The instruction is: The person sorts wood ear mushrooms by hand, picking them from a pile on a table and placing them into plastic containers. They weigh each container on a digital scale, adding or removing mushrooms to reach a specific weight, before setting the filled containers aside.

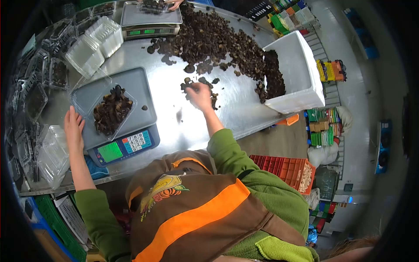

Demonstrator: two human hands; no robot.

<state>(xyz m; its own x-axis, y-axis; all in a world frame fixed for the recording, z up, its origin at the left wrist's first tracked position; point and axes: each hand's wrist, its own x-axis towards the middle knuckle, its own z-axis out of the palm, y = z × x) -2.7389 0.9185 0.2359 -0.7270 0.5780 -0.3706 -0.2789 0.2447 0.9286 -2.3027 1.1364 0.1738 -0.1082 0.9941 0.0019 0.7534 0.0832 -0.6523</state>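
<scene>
My right hand (pixel 200 96) reaches down to a small cluster of dark brown mushrooms (pixel 214 99) on the steel table, its fingers curled around some of them. My left hand (pixel 73 124) rests at the left edge of the scale (pixel 148 118), fingers stretched out and nothing held. On the scale's grey pan sits an open clear plastic clamshell box (pixel 131 112) with a heap of mushrooms (pixel 111 111) in it. One small mushroom piece (pixel 144 108) lies on the pan beside the box. The scale's green display is lit, but its digits are too small to read.
A large mushroom pile (pixel 209 39) runs toward a tipped white foam box (pixel 297 87) at right. Stacked clear boxes (pixel 96 43) and filled ones (pixel 37 102) line the left. Another person's hand (pixel 175 4) is at a second scale (pixel 150 31). Red crates (pixel 279 170) stand below the table.
</scene>
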